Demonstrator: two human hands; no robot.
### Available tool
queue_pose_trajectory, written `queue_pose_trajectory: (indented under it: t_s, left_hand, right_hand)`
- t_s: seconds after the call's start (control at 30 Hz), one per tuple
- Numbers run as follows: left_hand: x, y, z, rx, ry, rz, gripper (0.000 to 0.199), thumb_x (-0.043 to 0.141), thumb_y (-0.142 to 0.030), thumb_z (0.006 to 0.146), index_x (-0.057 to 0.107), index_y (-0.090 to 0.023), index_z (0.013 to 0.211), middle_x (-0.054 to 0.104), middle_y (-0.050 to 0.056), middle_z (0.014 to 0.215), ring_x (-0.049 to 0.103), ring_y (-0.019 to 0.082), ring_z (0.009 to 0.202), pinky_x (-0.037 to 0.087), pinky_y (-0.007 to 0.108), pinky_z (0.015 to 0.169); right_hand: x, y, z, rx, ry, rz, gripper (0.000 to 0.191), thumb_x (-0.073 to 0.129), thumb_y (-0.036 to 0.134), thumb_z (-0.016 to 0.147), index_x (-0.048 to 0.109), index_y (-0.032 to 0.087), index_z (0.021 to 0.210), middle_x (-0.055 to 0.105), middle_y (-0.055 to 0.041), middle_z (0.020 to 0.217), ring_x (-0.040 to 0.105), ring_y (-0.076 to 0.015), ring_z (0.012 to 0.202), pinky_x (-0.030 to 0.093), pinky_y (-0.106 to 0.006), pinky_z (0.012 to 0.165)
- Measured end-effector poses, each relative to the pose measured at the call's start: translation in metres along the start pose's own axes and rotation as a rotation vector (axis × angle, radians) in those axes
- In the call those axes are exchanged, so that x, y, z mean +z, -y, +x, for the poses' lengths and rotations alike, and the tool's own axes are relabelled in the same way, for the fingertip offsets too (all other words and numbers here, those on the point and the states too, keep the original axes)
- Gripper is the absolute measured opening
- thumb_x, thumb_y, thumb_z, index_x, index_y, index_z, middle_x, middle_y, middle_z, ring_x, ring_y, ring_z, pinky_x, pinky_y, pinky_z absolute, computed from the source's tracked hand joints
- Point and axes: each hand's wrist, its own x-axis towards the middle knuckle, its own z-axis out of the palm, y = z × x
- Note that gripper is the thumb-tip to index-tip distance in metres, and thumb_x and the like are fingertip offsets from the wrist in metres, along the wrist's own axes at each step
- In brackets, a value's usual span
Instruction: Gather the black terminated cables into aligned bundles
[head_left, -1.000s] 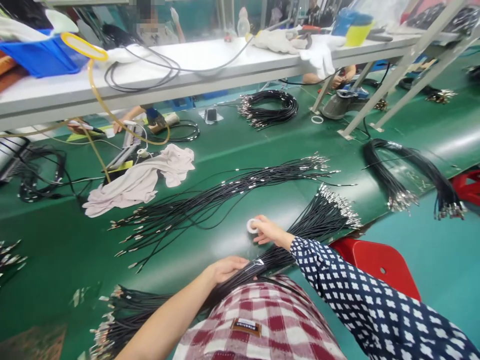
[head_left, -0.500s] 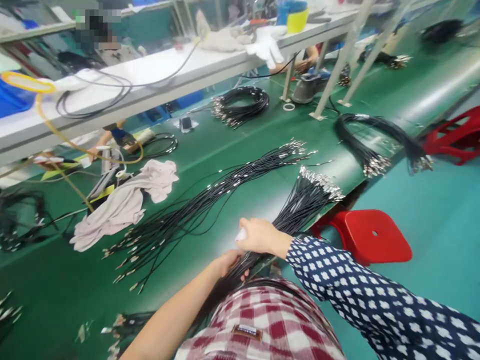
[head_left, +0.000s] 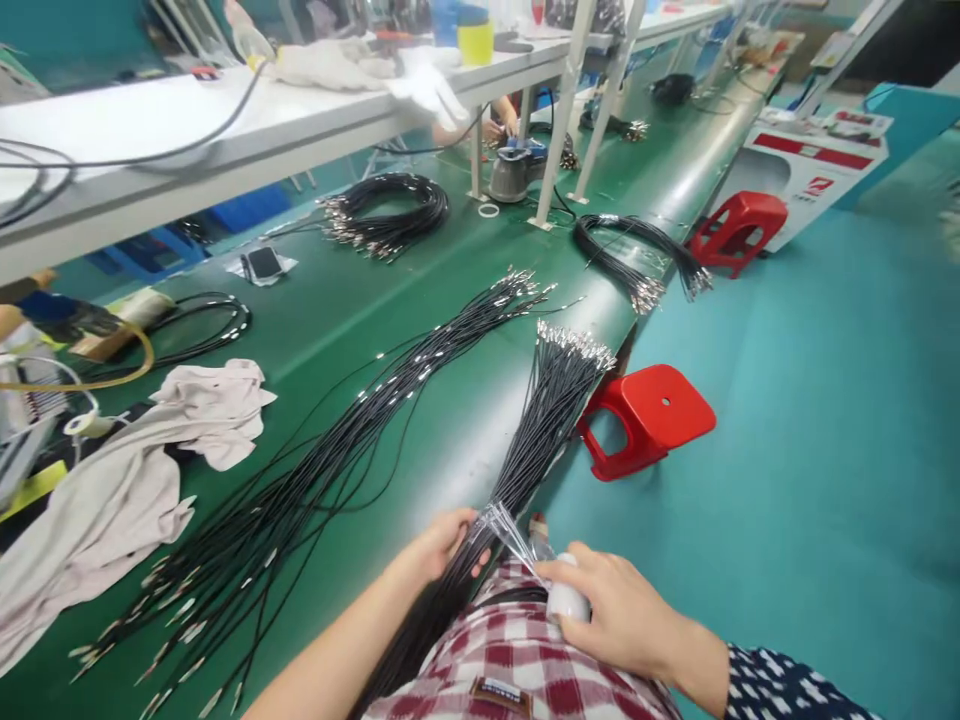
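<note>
My left hand (head_left: 448,543) is wrapped round a thick bundle of black cables (head_left: 536,430) at the bench's front edge. The bundle's metal-tipped ends fan out on the green surface. In my right hand (head_left: 619,610) is a white roll of clear film (head_left: 568,590), low in front of the checked apron (head_left: 517,640). A strip of clear film (head_left: 511,533) stretches from the roll to the bundle, just beyond my left hand. Left of this bundle lies a looser bunch of black cables (head_left: 360,410) with metal ends.
The green bench (head_left: 457,440) also bears a pale cloth (head_left: 180,430), a coiled cable bundle (head_left: 401,205) and a bent cable bundle (head_left: 622,250). Red stools (head_left: 660,410) stand on the floor to the right. A co-worker's hand (head_left: 504,120) shows under the white shelf (head_left: 300,130).
My right hand has pulled the roll away from the bundle, toward me and rightward, drawing out film. My left hand still grips the cables. The view has swung right.
</note>
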Motion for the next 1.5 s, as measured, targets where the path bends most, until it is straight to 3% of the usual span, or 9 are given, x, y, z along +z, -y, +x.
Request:
queue_pose_trajectory:
  t_s: [0.13, 0.3, 0.47, 0.67, 0.77, 1.03, 1.23, 1.4, 1.5]
  left_hand:
    - [0.017, -0.008, -0.045, 0.065, 0.008, -0.008, 0.027, 0.039, -0.034, 0.077, 0.054, -0.011, 0.074, 0.057, 0.009, 0.051, 0.051, 0.017, 0.037, 0.040, 0.023, 0.037]
    - [0.024, -0.016, -0.079, 0.124, 0.073, -0.108, 0.043, 0.031, -0.042, 0.084, 0.054, -0.006, 0.090, 0.061, 0.014, 0.060, 0.056, 0.019, 0.043, 0.044, 0.024, 0.041]
    - [0.002, -0.011, -0.069, 0.019, -0.085, -0.220, 0.051, 0.027, -0.050, 0.087, 0.051, -0.008, 0.100, 0.063, 0.013, 0.069, 0.060, 0.020, 0.048, 0.046, 0.024, 0.041]
    - [-0.025, -0.015, -0.041, -0.157, 0.081, -0.290, 0.060, 0.049, -0.061, 0.076, 0.056, -0.007, 0.102, 0.064, 0.018, 0.093, 0.064, 0.030, 0.083, 0.054, 0.037, 0.069]
    - [-0.031, -0.012, -0.025, -0.148, 0.104, -0.399, 0.059, 0.048, -0.063, 0.076, 0.059, -0.007, 0.091, 0.063, 0.012, 0.073, 0.063, 0.024, 0.071, 0.051, 0.043, 0.078]
    - [-0.023, -0.012, -0.023, 0.339, -0.187, -0.555, 0.025, 0.053, -0.021, 0.081, 0.055, -0.008, 0.102, 0.063, 0.009, 0.084, 0.061, 0.017, 0.071, 0.052, 0.031, 0.073]
    - [-0.020, -0.035, -0.050, 0.867, -0.360, -0.549, 0.046, 0.062, -0.008, 0.066, 0.046, -0.020, 0.108, 0.058, 0.006, 0.098, 0.060, 0.016, 0.082, 0.047, 0.037, 0.087]
    - [0.007, -0.033, -0.070, 1.095, -0.771, 0.120, 0.049, 0.072, -0.017, 0.064, 0.047, -0.021, 0.107, 0.053, 0.005, 0.104, 0.055, 0.018, 0.090, 0.043, 0.031, 0.086]
    - [0.032, -0.005, -0.072, 1.078, -0.846, 0.509, 0.045, 0.069, -0.019, 0.068, 0.052, -0.020, 0.109, 0.053, 0.007, 0.109, 0.051, 0.021, 0.102, 0.038, 0.030, 0.093]
  right_hand:
    - [0.023, 0.000, 0.004, -0.132, -0.050, -0.072, 0.057, 0.056, 0.027, 0.072, 0.042, 0.038, 0.127, 0.052, -0.0065, 0.104, 0.053, -0.0247, 0.093, 0.040, -0.037, 0.081]
    - [0.047, 0.006, 0.057, -0.277, -0.215, -0.113, 0.058, 0.057, 0.028, 0.073, 0.040, 0.035, 0.129, 0.050, -0.0069, 0.102, 0.050, -0.0235, 0.091, 0.038, -0.036, 0.081]
    - [0.065, 0.022, 0.100, -0.302, -0.369, -0.118, 0.029, 0.052, 0.036, 0.081, 0.056, 0.024, 0.107, 0.048, -0.0069, 0.090, 0.047, -0.0222, 0.082, 0.037, -0.035, 0.074]
    - [0.069, 0.022, 0.113, -0.395, -0.331, 0.075, 0.034, 0.057, 0.024, 0.075, 0.050, 0.018, 0.107, 0.043, -0.0070, 0.095, 0.042, -0.0214, 0.087, 0.039, -0.035, 0.078]
    - [0.068, 0.018, 0.115, -0.387, -0.316, 0.115, 0.037, 0.054, 0.013, 0.070, 0.050, 0.017, 0.106, 0.041, -0.0076, 0.097, 0.040, -0.0219, 0.091, 0.038, -0.037, 0.083]
    - [0.067, 0.014, 0.117, -0.380, -0.271, 0.254, 0.054, 0.051, 0.017, 0.073, 0.043, 0.019, 0.126, 0.036, -0.0122, 0.123, 0.032, -0.0269, 0.117, 0.029, -0.046, 0.101]
    - [0.063, 0.014, 0.120, -0.287, -0.172, 0.727, 0.047, 0.052, 0.020, 0.075, 0.050, 0.021, 0.121, 0.042, -0.0083, 0.128, 0.043, -0.0202, 0.114, 0.036, -0.036, 0.099]
    - [0.047, 0.023, 0.122, 0.070, 0.239, 1.566, 0.056, 0.042, 0.058, 0.083, 0.041, 0.021, 0.126, 0.053, -0.0113, 0.118, 0.055, -0.0216, 0.104, 0.043, -0.041, 0.089]
    - [0.037, 0.033, 0.125, 0.079, 0.396, 1.837, 0.070, 0.031, 0.073, 0.079, 0.043, 0.018, 0.122, 0.059, -0.0127, 0.108, 0.058, -0.0221, 0.098, 0.043, -0.041, 0.087]
